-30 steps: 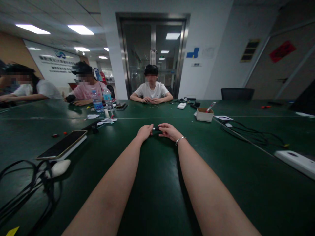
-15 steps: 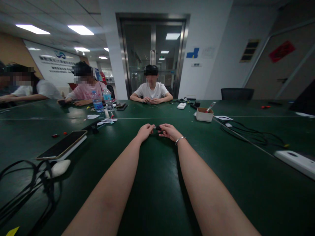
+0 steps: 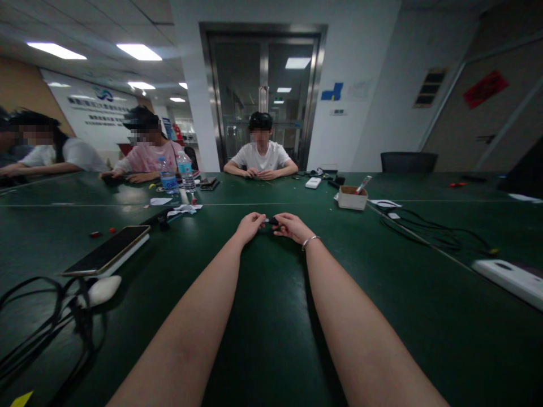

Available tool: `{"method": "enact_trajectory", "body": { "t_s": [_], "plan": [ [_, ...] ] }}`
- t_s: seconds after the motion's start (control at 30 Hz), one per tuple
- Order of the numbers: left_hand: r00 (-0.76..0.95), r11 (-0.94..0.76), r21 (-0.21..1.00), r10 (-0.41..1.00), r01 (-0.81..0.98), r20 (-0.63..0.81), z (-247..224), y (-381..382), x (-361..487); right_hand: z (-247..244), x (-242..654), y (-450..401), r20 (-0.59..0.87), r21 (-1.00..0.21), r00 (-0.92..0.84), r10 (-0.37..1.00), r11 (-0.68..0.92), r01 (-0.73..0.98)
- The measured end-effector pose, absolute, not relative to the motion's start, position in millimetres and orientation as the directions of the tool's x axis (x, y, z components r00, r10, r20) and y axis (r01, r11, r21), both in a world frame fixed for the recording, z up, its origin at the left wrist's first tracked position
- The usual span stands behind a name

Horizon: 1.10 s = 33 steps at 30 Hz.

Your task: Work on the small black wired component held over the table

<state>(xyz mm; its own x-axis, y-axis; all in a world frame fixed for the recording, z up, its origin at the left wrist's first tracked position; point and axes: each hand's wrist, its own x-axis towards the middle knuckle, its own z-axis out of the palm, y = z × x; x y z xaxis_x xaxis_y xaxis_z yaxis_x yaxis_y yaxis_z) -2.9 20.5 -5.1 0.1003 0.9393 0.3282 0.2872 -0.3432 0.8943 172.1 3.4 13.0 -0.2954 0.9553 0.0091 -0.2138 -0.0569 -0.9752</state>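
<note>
Both arms reach forward over the dark green table (image 3: pixel 271 316). My right hand (image 3: pixel 293 227), with a silver bracelet at its wrist, pinches a small black object (image 3: pixel 274 221). Facing it, my left hand (image 3: pixel 251 227) has its fingertips closed on a small light-coloured piece (image 3: pixel 266 220) at the left end of the black object. The two hands are a short gap apart, just above the table. What exactly the small pieces are is too small to tell.
At the left lie a phone (image 3: pixel 108 249), a white mouse-like object (image 3: pixel 104 290) and black cables (image 3: pixel 80 316). Bottles (image 3: pixel 168 178) stand farther back. A small box (image 3: pixel 353 199) and a white power strip (image 3: pixel 511 280) are at the right. Several people sit around the table.
</note>
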Motion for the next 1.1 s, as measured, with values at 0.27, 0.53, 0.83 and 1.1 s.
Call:
{"method": "enact_trajectory", "body": {
  "t_s": [0.27,0.53,0.83,1.1],
  "plan": [
    [0.091,-0.312,0.912,0.95,0.265,0.298,-2.9,19.6,-3.5,15.3,171.7,2.4,-0.016,-0.98,-0.293,0.956,-0.074,-0.187],
    [0.104,-0.318,0.897,0.948,0.307,0.301,0.3,16.3,-2.4,13.5,171.9,3.1,-0.007,-0.979,-0.29,0.957,-0.066,-0.192],
    [0.136,-0.33,0.908,0.943,0.258,0.304,-1.1,17.7,-1.0,14.8,170.8,2.0,-0.019,-0.976,-0.281,0.959,-0.08,-0.204],
    [0.127,-0.327,0.899,0.945,0.293,0.302,-0.9,17.0,-2.8,14.4,171.0,3.2,-0.024,-0.977,-0.279,0.96,-0.083,-0.198]
  ]
}}
